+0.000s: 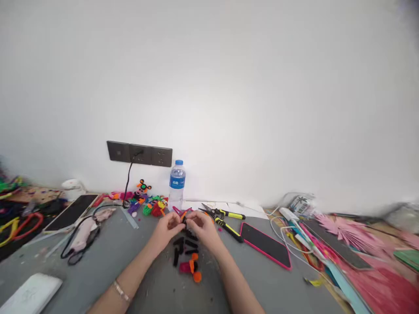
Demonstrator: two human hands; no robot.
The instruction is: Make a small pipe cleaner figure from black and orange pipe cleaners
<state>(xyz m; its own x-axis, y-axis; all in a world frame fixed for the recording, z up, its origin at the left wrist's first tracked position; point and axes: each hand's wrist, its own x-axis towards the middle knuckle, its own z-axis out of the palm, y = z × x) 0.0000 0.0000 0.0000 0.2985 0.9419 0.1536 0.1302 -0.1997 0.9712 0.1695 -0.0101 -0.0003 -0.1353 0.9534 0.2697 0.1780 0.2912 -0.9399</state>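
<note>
My left hand [167,230] and my right hand [203,228] meet over the grey table [108,266], fingertips pinched together on a small black and orange pipe-cleaner piece [183,219]. Just below the hands lie several short black pipe-cleaner bits [183,249] and orange and pink pieces [193,268]. A bracelet sits on my left wrist.
Yellow-handled scissors [225,220] and a pink-cased phone [266,244] lie to the right. A water bottle [177,184] stands by the wall under a socket strip [140,154]. Finished pipe-cleaner figures [147,203], a tablet [71,212] and cables lie left; pink paper and chargers right.
</note>
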